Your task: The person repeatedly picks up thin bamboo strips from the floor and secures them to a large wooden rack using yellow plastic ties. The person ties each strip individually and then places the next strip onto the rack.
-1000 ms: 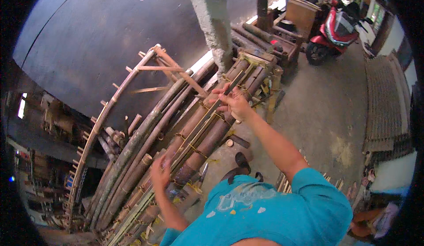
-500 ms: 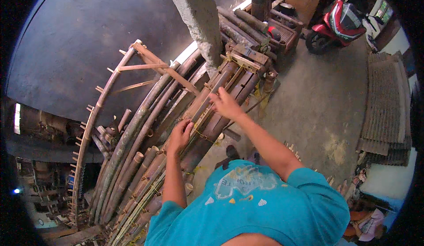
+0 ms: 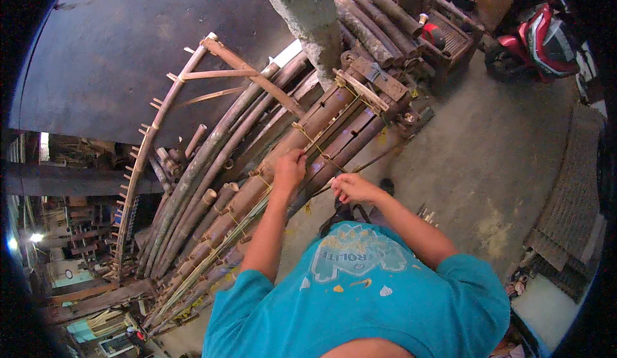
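Note:
My left hand (image 3: 290,169) is closed, its fingertips at the gap between two long brown bamboo poles (image 3: 317,119). What it grips is hidden behind the fingers. Thin yellow cords (image 3: 329,157) are tied across the poles. Pale green strips (image 3: 222,249) lie along them, running from the lower left up to my left wrist. Nearer my body, to the right of the poles, my right hand (image 3: 353,189) is held in a pinch. Something small and dark may show at its fingertips, too small to name.
A wooden crosspiece (image 3: 363,90) caps the poles' far end beside a concrete post (image 3: 308,20). Left stands a curved pegged bamboo frame (image 3: 138,165), with more poles (image 3: 212,139) stacked beside it. A red motorbike (image 3: 536,43) is at the far right, corrugated sheets (image 3: 569,191) at the right.
My right hand has drawn back from the poles toward my body and closed. My left hand has moved farther up the poles. The long grey strip between the hands no longer shows.

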Tool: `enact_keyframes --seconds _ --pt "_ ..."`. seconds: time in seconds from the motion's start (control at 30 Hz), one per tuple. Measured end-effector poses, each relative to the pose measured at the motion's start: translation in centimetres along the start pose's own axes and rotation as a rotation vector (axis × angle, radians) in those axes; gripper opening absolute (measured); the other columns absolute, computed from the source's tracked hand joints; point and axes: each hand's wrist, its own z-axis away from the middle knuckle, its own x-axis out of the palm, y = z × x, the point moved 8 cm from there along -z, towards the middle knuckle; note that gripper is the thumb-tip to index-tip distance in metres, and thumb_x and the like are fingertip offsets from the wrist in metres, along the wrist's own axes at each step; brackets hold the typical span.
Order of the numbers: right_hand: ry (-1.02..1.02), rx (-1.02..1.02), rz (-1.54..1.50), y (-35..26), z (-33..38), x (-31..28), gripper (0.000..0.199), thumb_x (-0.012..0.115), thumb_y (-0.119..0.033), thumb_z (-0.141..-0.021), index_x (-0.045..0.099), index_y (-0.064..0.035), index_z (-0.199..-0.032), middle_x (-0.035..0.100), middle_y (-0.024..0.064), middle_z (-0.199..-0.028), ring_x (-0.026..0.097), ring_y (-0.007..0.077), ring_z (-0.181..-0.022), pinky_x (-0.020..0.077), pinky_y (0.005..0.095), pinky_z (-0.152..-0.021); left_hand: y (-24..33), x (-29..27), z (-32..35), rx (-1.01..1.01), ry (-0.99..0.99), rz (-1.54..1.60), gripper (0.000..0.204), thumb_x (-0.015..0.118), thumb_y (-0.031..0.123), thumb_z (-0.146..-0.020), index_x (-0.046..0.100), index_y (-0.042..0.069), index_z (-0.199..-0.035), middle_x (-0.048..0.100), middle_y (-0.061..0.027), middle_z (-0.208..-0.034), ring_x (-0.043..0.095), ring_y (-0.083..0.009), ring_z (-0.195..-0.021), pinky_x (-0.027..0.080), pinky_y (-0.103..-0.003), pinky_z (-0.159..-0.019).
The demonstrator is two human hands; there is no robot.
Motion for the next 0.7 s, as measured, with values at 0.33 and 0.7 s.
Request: enact_keyframes --seconds 0.33,0.7 --pt "0.687 -0.774 -0.943 -7.3 -1.4 -3.0 0.021 0.047 -0.026 -0.092 0.056 -0.0085 -0.083 0.059 0.0056 -0.086 0.055 0.0162 -0.083 0.0437 0.0310 -0.074 2.6 2.9 -1.2 -0.102 0.187 -0.095 0.025 0.061 0.026 -0.086 0.059 0.009 -0.104 0.066 -0.0153 -0.088 0.061 -0.0356 -0.084 0.037 -0.043 -0.082" --pt "0.385 -0.528 1.262 -21.1 -13.8 1.2 0.037 0.052 -0.038 -0.093 0.066 -0.0040 -0.100 0.066 0.0150 -0.091 0.063 0.0247 -0.077 0.0482 0.0352 -0.072 1.8 2.9 -1.2 -0.089 0.196 -0.049 0.016 0.052 0.020 -0.092 0.065 0.013 -0.100 0.066 -0.0121 -0.083 0.059 -0.0282 -0.085 0.030 -0.041 -0.077"
